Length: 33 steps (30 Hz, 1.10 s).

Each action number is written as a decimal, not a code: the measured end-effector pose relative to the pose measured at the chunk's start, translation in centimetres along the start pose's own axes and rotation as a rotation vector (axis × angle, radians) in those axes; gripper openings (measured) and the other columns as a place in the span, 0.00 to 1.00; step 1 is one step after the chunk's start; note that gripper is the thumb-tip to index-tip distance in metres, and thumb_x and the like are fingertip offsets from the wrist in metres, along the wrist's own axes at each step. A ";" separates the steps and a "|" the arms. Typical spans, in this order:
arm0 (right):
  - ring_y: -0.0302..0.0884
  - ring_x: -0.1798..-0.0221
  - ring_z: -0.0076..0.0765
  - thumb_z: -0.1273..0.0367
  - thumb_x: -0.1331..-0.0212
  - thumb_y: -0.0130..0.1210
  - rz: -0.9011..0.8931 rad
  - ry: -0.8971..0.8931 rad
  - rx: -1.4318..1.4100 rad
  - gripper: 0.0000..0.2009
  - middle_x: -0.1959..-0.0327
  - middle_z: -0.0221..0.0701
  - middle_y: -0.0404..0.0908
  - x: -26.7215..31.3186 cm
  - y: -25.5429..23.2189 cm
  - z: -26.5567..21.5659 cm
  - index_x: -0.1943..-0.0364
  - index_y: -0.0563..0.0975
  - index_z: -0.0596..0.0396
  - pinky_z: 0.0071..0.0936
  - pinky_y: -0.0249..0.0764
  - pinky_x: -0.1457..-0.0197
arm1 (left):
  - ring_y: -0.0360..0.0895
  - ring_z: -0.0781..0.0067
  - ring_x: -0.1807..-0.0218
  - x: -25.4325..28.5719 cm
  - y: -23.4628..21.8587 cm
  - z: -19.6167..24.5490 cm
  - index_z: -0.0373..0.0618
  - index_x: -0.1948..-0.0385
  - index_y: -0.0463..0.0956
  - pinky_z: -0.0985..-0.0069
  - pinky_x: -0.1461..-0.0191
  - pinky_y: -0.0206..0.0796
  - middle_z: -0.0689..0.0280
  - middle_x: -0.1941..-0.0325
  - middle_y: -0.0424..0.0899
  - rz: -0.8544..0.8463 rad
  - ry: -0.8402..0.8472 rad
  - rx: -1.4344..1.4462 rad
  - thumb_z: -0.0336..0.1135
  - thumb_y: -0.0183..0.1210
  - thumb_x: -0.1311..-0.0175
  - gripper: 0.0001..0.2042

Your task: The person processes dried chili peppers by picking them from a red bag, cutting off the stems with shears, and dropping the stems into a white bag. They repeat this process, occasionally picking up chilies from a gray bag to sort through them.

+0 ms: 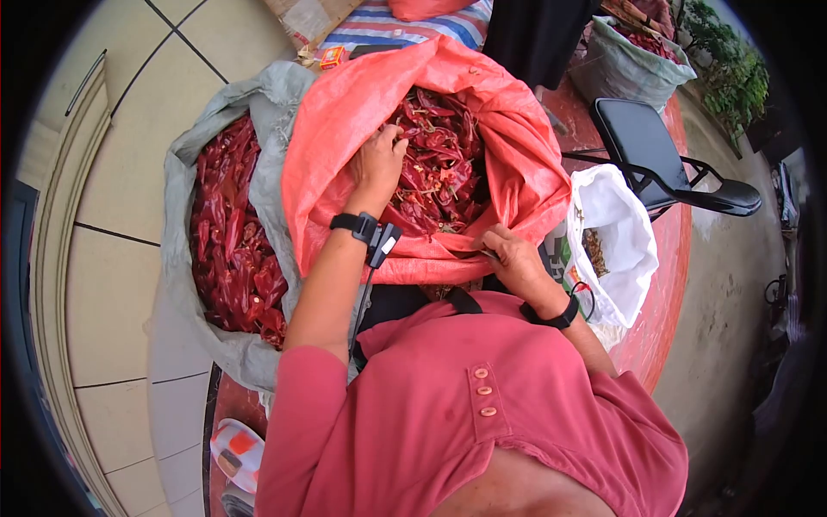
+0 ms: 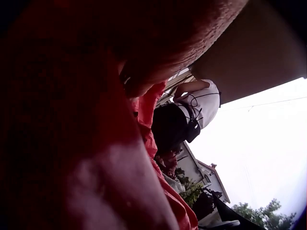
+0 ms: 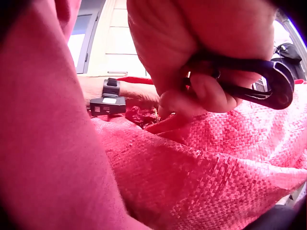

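Note:
A pink-red woven sack (image 1: 332,112) stands wide open in front of the person, with dried red chillies (image 1: 439,164) inside. The left hand (image 1: 379,164) rests at the sack's left inner side beside the chillies, its fingers slightly bent; no item shows in it. At the near right rim, the right hand (image 1: 514,263) is close against the sack's folded edge. In the right wrist view this hand (image 3: 206,62) grips black-handled scissors (image 3: 283,86), one handle loop sticking out past the fingers. The left wrist view is mostly dark, with red sack material (image 2: 148,136) beside the hand.
A grey sack (image 1: 185,207) of red chillies stands at the left, a white sack (image 1: 642,250) at the right. Behind are a black folding chair (image 1: 642,138), another filled sack (image 1: 620,73), a striped cloth (image 1: 370,30) and a person in dark clothing (image 1: 530,39).

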State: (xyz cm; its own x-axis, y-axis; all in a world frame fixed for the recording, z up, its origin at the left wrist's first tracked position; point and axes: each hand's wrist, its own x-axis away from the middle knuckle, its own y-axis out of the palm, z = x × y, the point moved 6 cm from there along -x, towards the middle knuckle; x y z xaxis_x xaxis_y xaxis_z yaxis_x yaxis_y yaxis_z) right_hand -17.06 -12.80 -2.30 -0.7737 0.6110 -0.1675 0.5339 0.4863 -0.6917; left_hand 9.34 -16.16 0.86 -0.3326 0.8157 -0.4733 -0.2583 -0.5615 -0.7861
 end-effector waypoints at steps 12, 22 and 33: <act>0.76 0.64 0.27 0.74 0.37 0.53 0.218 0.190 -0.528 0.07 0.68 0.27 0.76 -2.1 -1.7 1.2 0.57 0.77 0.59 0.23 0.71 0.59 | 0.78 0.78 0.68 3.6 -3.0 1.8 0.38 0.62 0.76 0.79 0.65 0.69 0.64 0.70 0.80 0.019 -0.410 0.787 0.34 0.53 0.32 0.09; 0.54 0.84 0.11 0.65 0.36 0.57 0.405 0.339 -1.284 0.14 0.76 0.17 0.71 -7.9 -2.0 -0.2 0.49 0.76 0.55 0.15 0.50 0.82 | 0.78 0.79 0.61 7.4 -3.7 5.6 0.40 0.57 0.73 0.82 0.56 0.72 0.64 0.61 0.81 -0.148 -0.324 1.071 0.32 0.51 0.29 0.07; 0.62 0.76 0.11 0.68 0.34 0.55 0.249 0.197 -1.116 0.06 0.73 0.18 0.72 -7.2 0.0 -2.0 0.60 0.77 0.57 0.12 0.59 0.74 | 0.76 0.72 0.47 8.1 -1.4 7.8 0.35 0.39 0.65 0.75 0.44 0.68 0.60 0.47 0.77 -0.396 -0.095 1.000 0.32 0.52 0.30 0.20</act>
State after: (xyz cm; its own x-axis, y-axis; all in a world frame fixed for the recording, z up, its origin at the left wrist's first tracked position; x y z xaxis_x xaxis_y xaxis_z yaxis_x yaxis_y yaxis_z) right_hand -10.82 -15.96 0.28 -0.5908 0.8062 -0.0319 0.7438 0.5596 0.3655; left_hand -0.06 -9.84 1.24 -0.1209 0.9742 -0.1904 -0.9722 -0.1549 -0.1755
